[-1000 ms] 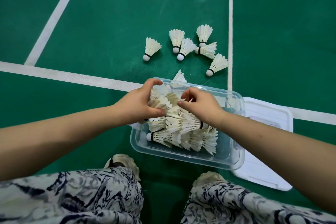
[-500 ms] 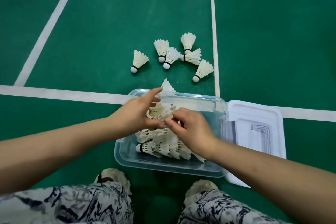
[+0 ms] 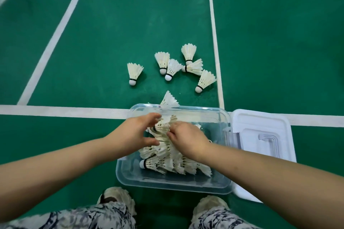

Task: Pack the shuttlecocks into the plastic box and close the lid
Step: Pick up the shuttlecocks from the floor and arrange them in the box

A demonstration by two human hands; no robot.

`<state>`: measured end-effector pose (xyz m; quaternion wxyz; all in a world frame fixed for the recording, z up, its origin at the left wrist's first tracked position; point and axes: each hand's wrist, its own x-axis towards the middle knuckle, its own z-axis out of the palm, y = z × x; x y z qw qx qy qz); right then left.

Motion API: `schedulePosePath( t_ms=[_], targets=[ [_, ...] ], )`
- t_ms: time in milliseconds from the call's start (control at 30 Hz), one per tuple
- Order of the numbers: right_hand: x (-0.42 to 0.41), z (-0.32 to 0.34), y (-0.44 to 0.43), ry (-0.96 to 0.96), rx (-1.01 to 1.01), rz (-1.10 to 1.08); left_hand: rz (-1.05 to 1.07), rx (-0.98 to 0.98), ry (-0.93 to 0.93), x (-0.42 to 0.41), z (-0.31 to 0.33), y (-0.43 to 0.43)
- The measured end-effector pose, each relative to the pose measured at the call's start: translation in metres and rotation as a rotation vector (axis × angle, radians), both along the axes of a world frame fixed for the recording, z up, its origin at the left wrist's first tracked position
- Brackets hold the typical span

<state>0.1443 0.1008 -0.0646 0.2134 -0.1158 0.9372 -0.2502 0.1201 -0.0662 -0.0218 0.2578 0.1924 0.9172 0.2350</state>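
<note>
A clear plastic box sits on the green court floor before my feet, with a pile of white shuttlecocks inside. Both hands are over the pile's far-left part. My left hand curls around shuttlecocks from the left, thumb and fingers bent. My right hand presses fingers down on the same bunch. One shuttlecock sticks up over the box's far rim. Several loose shuttlecocks lie on the floor beyond the box, one apart at the left. The white lid lies flat right of the box.
White court lines cross the green floor, one running under the box's far side. My two pale shoes and patterned trouser legs are at the bottom edge, just short of the box.
The view has tilted up, so the box and loose shuttlecocks sit lower in frame. My right hand has slid left to meet the left hand over the far-left bunch.
</note>
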Motion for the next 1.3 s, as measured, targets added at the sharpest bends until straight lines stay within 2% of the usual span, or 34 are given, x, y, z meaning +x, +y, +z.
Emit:
schedulePosePath(
  t_ms=[233,467,733,900,1133,1300],
  targets=[
    [-0.001,-0.006,-0.006,-0.002,0.072,0.063,-0.089,-0.051,-0.035,0.017,-0.004,0.001],
    [0.017,0.019,0.004,-0.008,0.067,-0.013,-0.109,-0.069,-0.067,0.034,0.005,0.001],
    [0.031,0.066,-0.005,0.023,0.108,0.015,-0.279,-0.294,-0.053,0.059,0.021,-0.002],
    [0.032,0.077,0.000,0.102,0.164,0.025,-0.238,-0.205,0.065,0.044,0.043,0.004],
    [-0.006,0.069,0.033,0.192,0.046,-0.191,-0.144,-0.058,0.234,-0.013,0.062,0.020],
    [-0.050,0.059,0.054,0.197,0.017,-0.195,-0.138,-0.099,0.263,-0.062,0.042,0.023]
  ],
)
